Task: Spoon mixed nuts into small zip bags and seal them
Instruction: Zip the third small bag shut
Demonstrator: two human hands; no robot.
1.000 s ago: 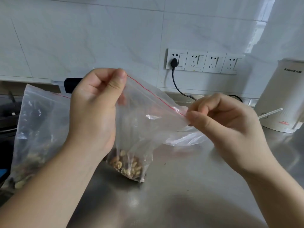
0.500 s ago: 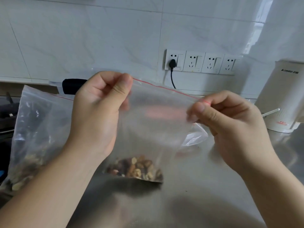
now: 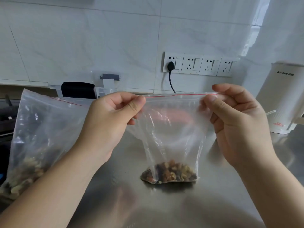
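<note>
A small clear zip bag point(image 3: 174, 129) with a red zip line hangs upright above the steel counter, its bottom holding a little heap of mixed nuts point(image 3: 169, 173). My left hand point(image 3: 108, 122) pinches the bag's top left corner between thumb and forefinger. My right hand point(image 3: 236, 119) pinches the top right corner the same way. The zip strip is stretched level between the two hands. A large clear bag of mixed nuts point(image 3: 32, 142) stands at the left, partly behind my left forearm.
The steel counter point(image 3: 164, 208) runs under both arms. A white appliance point(image 3: 283, 99) stands at the right against the tiled wall. A row of wall sockets point(image 3: 199, 64) has one black plug and cord. A black object point(image 3: 78, 90) sits behind the large bag.
Both hands moved apart and levelled out, pulling the bag's tilted zip line straight and horizontal. The bag now hangs flat with the nuts settled at its bottom.
</note>
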